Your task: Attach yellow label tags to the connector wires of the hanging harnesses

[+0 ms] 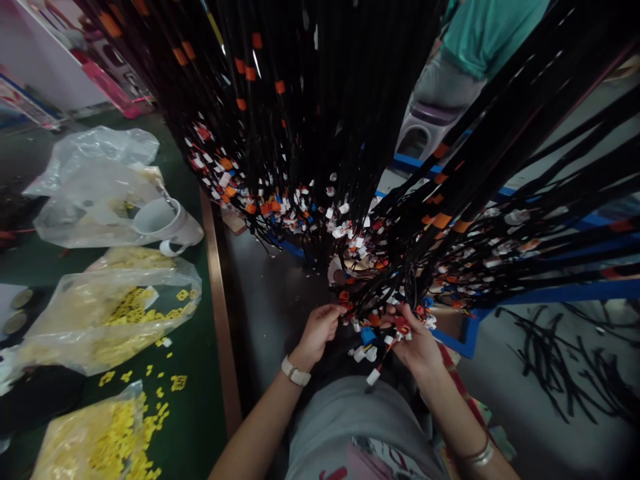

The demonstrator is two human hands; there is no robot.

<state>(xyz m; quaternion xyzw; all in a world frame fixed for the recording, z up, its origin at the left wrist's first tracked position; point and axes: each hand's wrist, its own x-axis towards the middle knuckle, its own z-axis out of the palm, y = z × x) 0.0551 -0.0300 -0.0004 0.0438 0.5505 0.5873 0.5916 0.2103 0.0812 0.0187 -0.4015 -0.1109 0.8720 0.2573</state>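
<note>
My left hand, with a white watch on the wrist, is closed in a pinch at the lower ends of the hanging wire harnesses. What its fingertips hold is too small to make out. My right hand is closed on a red connector at the end of a harness. A blue connector and several white connectors dangle between the two hands. One white connector hangs lower, just above my lap.
On the green table at left lie plastic bags of small yellow parts, some spilled, and a white mug. A blue frame stands at right, with black tubing on the floor. Another person's teal top shows behind.
</note>
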